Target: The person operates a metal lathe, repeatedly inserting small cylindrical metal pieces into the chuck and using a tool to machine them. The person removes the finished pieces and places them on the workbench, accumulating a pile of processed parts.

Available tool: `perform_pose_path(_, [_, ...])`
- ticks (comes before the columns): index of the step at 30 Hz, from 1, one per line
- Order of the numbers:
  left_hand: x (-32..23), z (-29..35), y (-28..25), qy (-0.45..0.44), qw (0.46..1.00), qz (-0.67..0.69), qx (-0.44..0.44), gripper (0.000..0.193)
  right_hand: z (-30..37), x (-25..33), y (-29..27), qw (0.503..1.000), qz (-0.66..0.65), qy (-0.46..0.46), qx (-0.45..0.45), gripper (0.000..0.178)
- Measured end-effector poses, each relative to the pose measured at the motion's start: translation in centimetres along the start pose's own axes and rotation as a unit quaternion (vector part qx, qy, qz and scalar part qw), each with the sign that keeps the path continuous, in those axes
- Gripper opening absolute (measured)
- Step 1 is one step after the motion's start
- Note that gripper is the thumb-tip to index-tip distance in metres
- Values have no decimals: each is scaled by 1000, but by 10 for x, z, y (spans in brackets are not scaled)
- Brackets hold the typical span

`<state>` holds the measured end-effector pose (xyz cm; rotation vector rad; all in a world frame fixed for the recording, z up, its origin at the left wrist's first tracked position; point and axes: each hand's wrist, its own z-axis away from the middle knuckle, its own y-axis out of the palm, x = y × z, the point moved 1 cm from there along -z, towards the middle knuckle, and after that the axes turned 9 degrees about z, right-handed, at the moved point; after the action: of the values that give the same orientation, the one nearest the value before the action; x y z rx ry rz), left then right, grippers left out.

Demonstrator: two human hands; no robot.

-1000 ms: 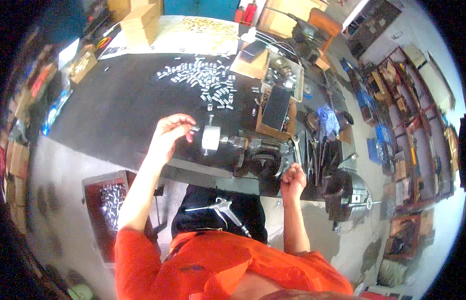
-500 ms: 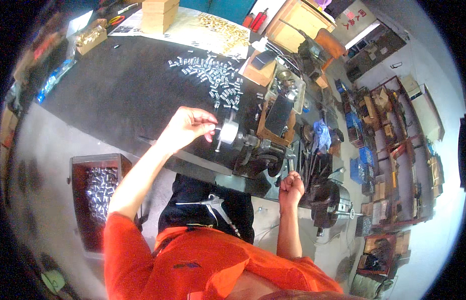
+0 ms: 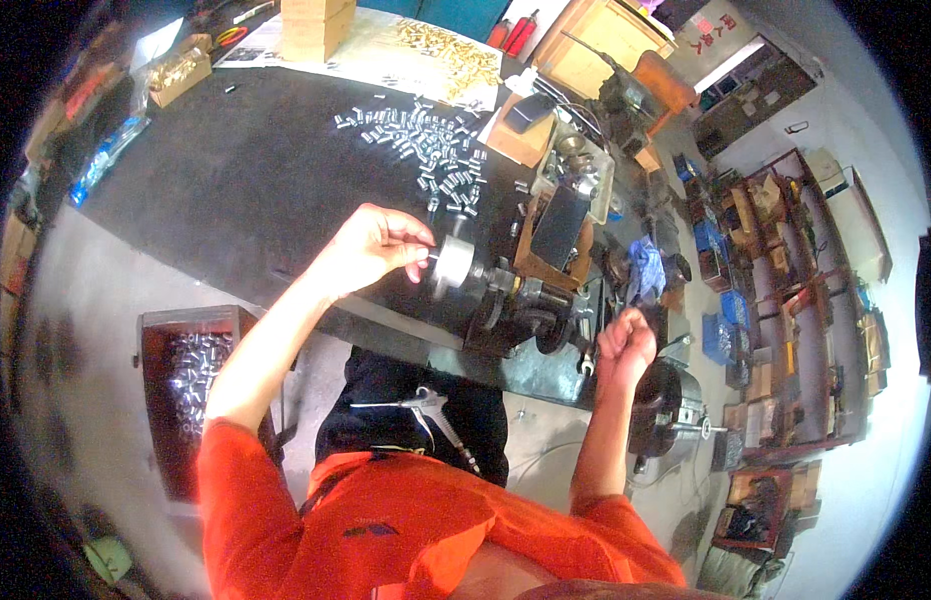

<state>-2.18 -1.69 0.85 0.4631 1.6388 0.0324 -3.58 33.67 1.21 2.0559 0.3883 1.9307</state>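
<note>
Change: the left hand (image 3: 371,250) has travelled from above the bench edge to the silver chuck (image 3: 452,264) of the small bench lathe (image 3: 526,290); the right hand (image 3: 626,345) has stayed low at the lathe's right end.
Left grip: fingertips pinched together right at the chuck face, on a small pale piece too small to make out.
Right grip: curled into a loose fist; whether it holds a lever or handle cannot be told.
Work piece: at the chuck mouth, on the left end of the lathe.
Bench: a dark mat-covered worktop (image 3: 236,190) stretching left and behind the lathe.
Loose stock: a scatter of small silver cylinders (image 3: 426,150) behind the lathe; a heap of brass-coloured parts (image 3: 456,55) farther back on pale sheeting.
Box: a wooden tray (image 3: 191,385) of silver parts, well left of the lathe and below bench level.
Room: shelving racks (image 3: 786,330) crowded with goods, well right of the lathe; grey floor (image 3: 76,330) beneath.
Apron: an air gun (image 3: 426,410) hangs at the person's front, below the lathe.
</note>
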Motion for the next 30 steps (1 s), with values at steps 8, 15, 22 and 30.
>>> perform_pose_path(8, [-1, 2, 6, 39, 999, -15, 3, 10, -77, -31, -2, 997, -7, -28, -74, 13])
perform_pose_path(15, [5, 3, 8, 81, 995, -55, -28, 10, -31, -94, -31, 963, 125, 84, -224, 11])
perform_pose_path(22, [7, 3, 7, 61, 996, -44, -37, 10, 24, -15, -14, 999, 36, 2, -3, 19])
perform_pose_path(30, [10, 1, 8, 63, 997, -5, -34, 13, -60, -15, 4, 996, 4, -77, -37, 15])
